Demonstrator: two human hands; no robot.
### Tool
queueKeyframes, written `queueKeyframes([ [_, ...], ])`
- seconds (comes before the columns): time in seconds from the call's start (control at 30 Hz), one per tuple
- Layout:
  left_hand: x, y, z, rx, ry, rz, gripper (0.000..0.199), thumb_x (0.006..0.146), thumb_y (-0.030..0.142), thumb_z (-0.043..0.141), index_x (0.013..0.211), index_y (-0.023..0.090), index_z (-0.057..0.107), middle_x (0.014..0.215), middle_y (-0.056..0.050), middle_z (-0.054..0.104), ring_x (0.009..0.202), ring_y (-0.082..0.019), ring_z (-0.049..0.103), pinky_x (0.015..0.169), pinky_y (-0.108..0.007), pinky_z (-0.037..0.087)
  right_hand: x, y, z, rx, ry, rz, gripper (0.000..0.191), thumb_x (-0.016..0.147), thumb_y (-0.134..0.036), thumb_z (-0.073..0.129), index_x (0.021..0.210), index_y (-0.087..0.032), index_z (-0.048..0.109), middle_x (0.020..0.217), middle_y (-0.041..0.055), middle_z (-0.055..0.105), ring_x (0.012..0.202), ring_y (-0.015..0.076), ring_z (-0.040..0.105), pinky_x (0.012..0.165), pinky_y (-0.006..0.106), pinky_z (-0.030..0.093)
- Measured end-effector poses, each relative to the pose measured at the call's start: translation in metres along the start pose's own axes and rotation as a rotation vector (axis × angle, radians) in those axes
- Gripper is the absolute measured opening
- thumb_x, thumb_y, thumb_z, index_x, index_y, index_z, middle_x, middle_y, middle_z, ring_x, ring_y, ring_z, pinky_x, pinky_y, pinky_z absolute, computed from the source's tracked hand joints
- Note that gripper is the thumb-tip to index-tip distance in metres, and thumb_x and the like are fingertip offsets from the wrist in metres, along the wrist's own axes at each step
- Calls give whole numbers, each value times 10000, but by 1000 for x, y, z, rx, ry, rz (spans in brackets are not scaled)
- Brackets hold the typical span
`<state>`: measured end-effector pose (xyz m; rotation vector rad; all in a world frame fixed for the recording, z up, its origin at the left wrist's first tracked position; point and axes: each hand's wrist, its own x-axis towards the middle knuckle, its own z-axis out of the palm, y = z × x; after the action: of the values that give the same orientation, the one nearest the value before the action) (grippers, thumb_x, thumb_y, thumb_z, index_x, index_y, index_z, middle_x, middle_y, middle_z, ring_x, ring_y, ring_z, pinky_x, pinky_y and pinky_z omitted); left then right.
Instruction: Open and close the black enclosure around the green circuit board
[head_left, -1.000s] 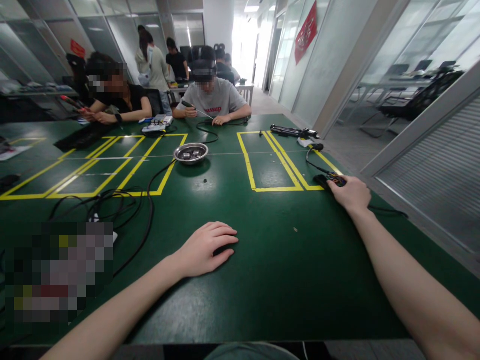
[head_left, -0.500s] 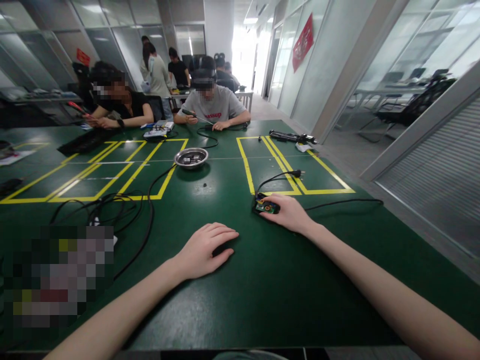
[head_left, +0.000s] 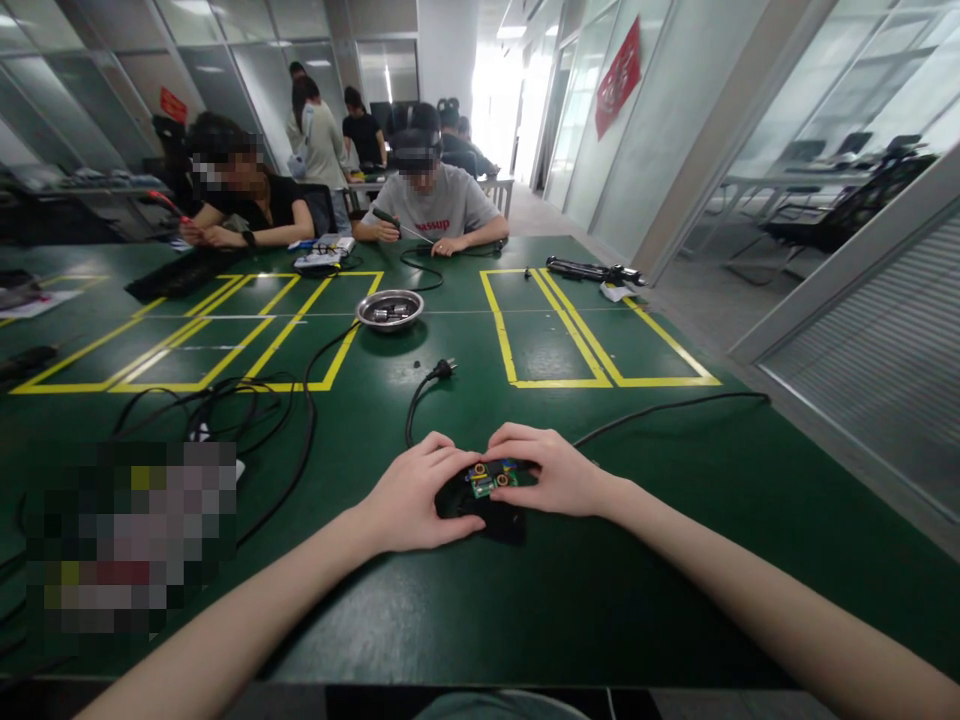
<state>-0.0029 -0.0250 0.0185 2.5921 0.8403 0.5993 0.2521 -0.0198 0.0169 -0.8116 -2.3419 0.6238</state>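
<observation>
An opened black power adapter (head_left: 504,520) lies on the green table in front of me, its green circuit board (head_left: 484,490) with ring-shaped coils showing on top. My left hand (head_left: 420,495) curls around its left side, thumb at the near edge and fingers at the far edge. From the right, my right hand (head_left: 551,475) grips the board's side of it, thumb and fingers around the parts. A black cord with a two-pin plug (head_left: 444,369) rests just beyond my left hand. Another black cable (head_left: 660,412) runs off to the right from behind my right hand.
A metal bowl (head_left: 390,311) with small metal parts stands beyond the plug. Tangled black cables (head_left: 217,405) and a blurred-out item (head_left: 135,540) lie at left. Yellow tape (head_left: 562,383) marks the table (head_left: 637,620). Two people sit opposite, one holding a screwdriver (head_left: 386,216).
My right hand has brought the adapter nearer and leftward, its plug swinging along to the left. My left hand, formerly resting apart on the table, now holds the adapter too.
</observation>
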Motion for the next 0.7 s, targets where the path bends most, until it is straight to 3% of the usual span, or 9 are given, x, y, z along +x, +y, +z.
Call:
queueKeyframes([
  [0.2,-1,2,1,-30,32,-107,501,783,268,759,1272,235,654,1169,-76,739,1118,-289,584,940,-442,586,-2,-9,7,-18,76,88,232,852,-232,758,1076,-202,701,1005,55,674,870,189,690,782,306,565],
  [0.3,-1,6,2,-10,33,-113,505,776,272,763,1268,222,666,1211,-83,740,1082,-288,592,946,-453,589,-7,-11,14,-25,100,116,299,834,-198,738,1126,-213,676,994,43,667,840,179,680,750,290,557],
  [0.43,-3,10,5,71,-21,-131,616,801,362,774,1372,181,631,1440,-133,641,1134,-319,599,1009,-512,571,-12,-9,21,-57,107,127,271,866,-221,707,1135,-217,668,1014,47,680,832,176,686,724,280,554],
  [0.53,-7,10,6,97,-19,-170,676,818,395,765,1432,172,591,1484,-148,604,1172,-337,599,1036,-529,558,-15,-8,23,-98,117,109,227,898,-245,694,1121,-216,665,1036,55,694,847,177,702,733,278,557],
  [0.7,-13,7,3,69,-61,-158,908,690,462,869,1500,237,527,1536,-140,534,1282,-384,565,1076,-560,528,-16,-6,20,-277,84,33,202,954,-293,650,1128,-192,667,995,83,707,822,206,705,679,297,551],
])
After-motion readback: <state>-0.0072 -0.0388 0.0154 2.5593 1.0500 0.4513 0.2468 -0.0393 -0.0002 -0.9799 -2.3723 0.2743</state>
